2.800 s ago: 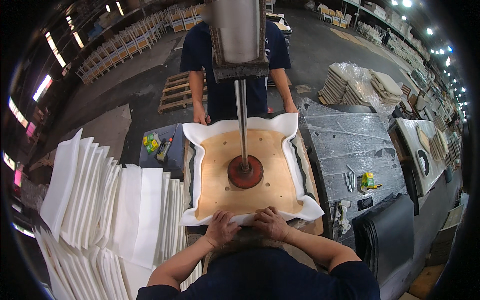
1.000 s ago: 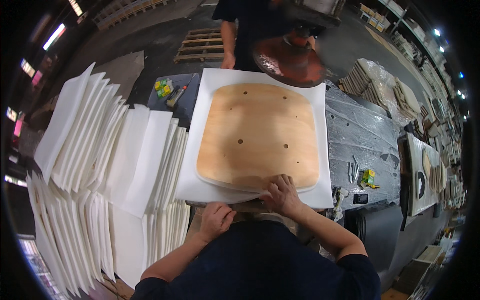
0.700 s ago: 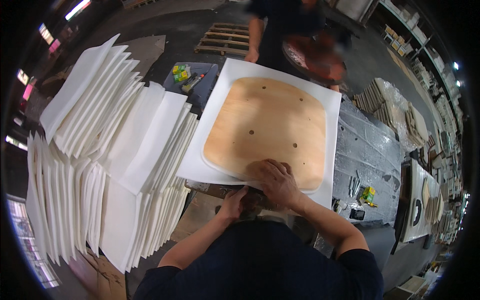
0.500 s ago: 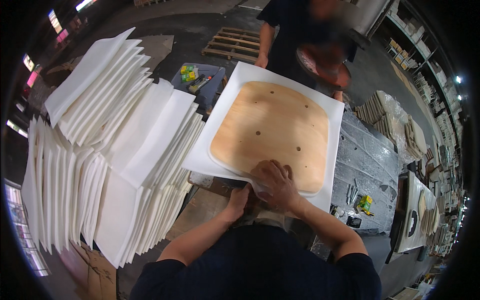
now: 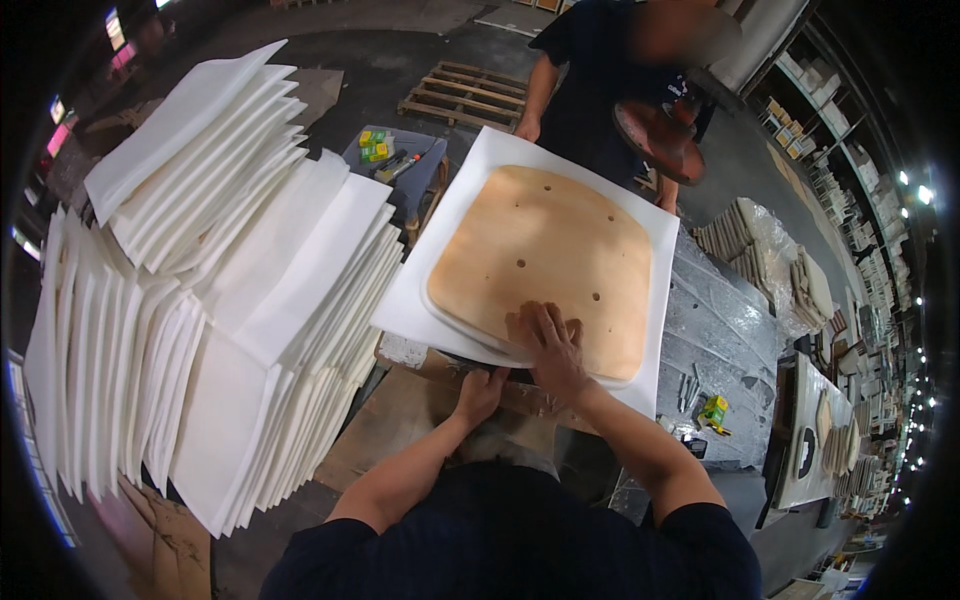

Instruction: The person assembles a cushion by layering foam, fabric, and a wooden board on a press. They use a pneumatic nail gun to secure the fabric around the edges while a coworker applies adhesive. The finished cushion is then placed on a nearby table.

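Observation:
A pale plywood seat panel (image 5: 610,260) with rounded corners and several drilled holes lies on a square white foam sheet (image 5: 405,305). My right hand (image 5: 555,350) presses on the panel near its front edge, fingers stretched out and spread. At the sheet's near edge, my left hand (image 5: 482,393) is closed on the foam, its fingertips partly hidden beneath. Opposite me, a person in a dark shirt (image 5: 600,95) has one hand (image 5: 528,129) at the far left corner of the sheet and the other (image 5: 667,197) at the far right corner.
Tall stacks of white foam sheets (image 5: 240,390) stand to my left. A grey table (image 5: 725,320) on the right carries bolts and a small yellow-green box (image 5: 713,411). A grey bin (image 5: 405,150) holds more boxes and tools. Beyond lies a wooden pallet (image 5: 462,95).
My right hand has shifted slightly forward on the panel, and my left hand has moved a little along the sheet's near edge. The view has shifted somewhat.

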### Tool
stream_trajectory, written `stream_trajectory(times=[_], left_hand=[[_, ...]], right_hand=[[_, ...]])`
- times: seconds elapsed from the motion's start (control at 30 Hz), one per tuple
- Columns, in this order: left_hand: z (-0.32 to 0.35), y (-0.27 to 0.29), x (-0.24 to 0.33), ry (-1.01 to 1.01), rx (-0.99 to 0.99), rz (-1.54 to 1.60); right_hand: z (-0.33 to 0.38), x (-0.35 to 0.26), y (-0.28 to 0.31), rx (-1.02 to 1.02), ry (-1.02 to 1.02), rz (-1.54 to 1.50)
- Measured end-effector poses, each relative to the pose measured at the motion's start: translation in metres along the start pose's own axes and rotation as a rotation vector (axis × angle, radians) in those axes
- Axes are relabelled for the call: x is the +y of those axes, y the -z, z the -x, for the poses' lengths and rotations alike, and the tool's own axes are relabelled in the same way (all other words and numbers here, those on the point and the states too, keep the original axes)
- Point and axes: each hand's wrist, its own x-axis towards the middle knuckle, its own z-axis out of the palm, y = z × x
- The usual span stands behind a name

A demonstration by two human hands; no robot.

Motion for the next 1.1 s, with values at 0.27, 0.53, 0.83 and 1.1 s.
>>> stream_trajectory(times=[0.27,0.53,0.83,1.1], left_hand=[[-0.001,0.010,-0.004,-0.032,-0.078,-0.072],[0.000,0.004,-0.010,-0.008,-0.080,-0.011],[0.009,0.001,-0.008,0.011,-0.014,-0.022],[0.015,-0.002,-0.003,-0.002,0.028,-0.031]], right_hand=[[-0.006,0.008,-0.006,0.039,0.003,-0.025],[-0.008,0.012,-0.006,0.100,0.009,0.012],[-0.010,0.008,0.002,0.099,-0.004,-0.024],[-0.003,0.013,-0.005,0.042,-0.017,-0.030]])
